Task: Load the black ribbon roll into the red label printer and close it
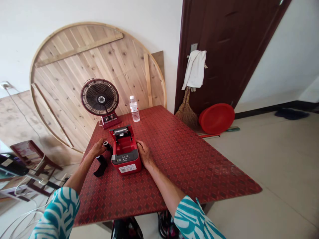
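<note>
printer (pixel 124 156), red and grey with a barcode sticker on its front, sits on the table (pixel 189 166) with its lid standing open at the back, showing the roller parts and the paper well. your left hand (pixel 97 148) is just beside the printer's left side, fingers closed around a small black roll (pixel 106 144) with a pale core showing at its top end. your right hand (pixel 144 154) lies against the printer's right side, relaxed and not wrapped around anything, its fingers touching the red casing. a loose black strip (pixel 101 166) lies on the table just below your left hand, near the printer's front corner. both forearms reach in from sleeves with a teal and white pattern (pixel 58 212).

beyond the printer, a small desk fan (pixel 99 97) with a red base stands near the table's far edge, and a clear water bottle (pixel 134 109) stands upright beside it. a large round wooden board (pixel 74 66) leans against the wall behind them. to the right, a white towel (pixel 194 69) hangs on a dark wooden door (pixel 219 49), above a straw broom (pixel 185 113) and a red plastic basin (pixel 216 118) on the floor. a low wooden stool (pixel 32 156) stands off to the left.
</note>
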Available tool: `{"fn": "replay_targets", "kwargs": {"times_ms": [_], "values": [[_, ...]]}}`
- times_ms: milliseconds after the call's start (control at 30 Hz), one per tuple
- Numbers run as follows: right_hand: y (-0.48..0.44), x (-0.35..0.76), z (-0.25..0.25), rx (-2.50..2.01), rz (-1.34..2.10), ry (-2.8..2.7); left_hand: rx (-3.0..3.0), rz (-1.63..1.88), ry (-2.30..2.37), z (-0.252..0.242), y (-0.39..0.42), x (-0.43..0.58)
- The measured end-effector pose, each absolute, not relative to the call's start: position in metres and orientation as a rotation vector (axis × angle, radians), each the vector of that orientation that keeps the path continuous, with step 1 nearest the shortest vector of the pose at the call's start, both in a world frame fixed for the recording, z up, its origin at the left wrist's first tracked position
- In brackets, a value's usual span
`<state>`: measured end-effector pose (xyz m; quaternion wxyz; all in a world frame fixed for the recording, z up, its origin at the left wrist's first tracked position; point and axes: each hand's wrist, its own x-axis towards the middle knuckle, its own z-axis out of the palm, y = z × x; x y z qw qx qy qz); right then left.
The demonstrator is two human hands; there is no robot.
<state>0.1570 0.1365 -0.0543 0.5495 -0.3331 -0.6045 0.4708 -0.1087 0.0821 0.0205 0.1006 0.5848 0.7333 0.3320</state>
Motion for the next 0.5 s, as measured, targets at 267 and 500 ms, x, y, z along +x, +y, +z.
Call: {"fn": "replay_targets", "kwargs": {"times_ms": [267, 500], "values": [[0.138, 0.157, -0.056, -0.769, 1.110, -1.427, 1.864, 1.314, 1.642, 0.050, 0.090, -0.071], [0.136, 0.158, -0.054, -0.791, 1.138, -1.423, 1.479, 1.574, 1.886, 0.053, 0.042, -0.103]]}}
